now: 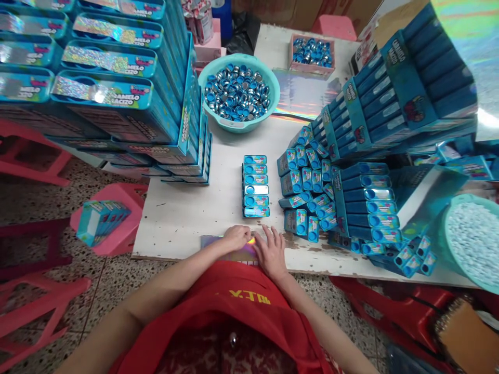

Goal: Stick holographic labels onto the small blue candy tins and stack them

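A shiny holographic sheet (210, 242) lies along the table's front edge, partly covered by my hands. My left hand (236, 238) rests on it with its fingers curled together; whatever is at the fingertips is too small to make out. My right hand (272, 254) is beside it, fingers apart and stretched forward, thumb side at the sheet's bright end. Just beyond my hands, several small blue boxes (256, 200) stand in one column, with printed tops. One near the middle has a shiny silver strip, and the nearest one also looks shiny.
Tall stacks of blue cartons (117, 117) stand at left. More small boxes (307, 179) and tilted cartons (370, 202) crowd the right. A turquoise basin (206, 115) holds metal-and-blue caps; a pink box (307, 72) holds more. Another basin (448, 244) holds white pieces. Pink stools (120, 234) flank the table.
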Demonstrator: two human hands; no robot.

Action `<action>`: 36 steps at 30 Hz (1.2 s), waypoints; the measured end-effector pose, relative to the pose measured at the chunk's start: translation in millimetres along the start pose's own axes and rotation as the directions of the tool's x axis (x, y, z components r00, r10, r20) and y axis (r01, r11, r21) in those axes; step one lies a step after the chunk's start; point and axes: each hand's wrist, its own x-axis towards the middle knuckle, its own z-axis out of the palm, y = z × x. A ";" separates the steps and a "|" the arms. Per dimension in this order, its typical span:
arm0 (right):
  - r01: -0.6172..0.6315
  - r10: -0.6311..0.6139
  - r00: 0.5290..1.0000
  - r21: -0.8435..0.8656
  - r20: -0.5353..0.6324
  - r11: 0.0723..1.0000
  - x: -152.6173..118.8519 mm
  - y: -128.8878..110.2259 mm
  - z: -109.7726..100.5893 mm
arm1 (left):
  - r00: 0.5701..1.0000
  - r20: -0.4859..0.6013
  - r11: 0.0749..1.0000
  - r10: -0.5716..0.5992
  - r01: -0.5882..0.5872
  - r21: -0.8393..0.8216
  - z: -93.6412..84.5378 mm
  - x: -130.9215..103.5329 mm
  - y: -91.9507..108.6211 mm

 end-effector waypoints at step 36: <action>-0.371 0.506 0.859 0.589 -0.076 0.718 115.6 -16.1 -50.3 | 0.948 -0.306 0.838 0.088 -0.236 -0.491 -78.6 -3.5 -6.7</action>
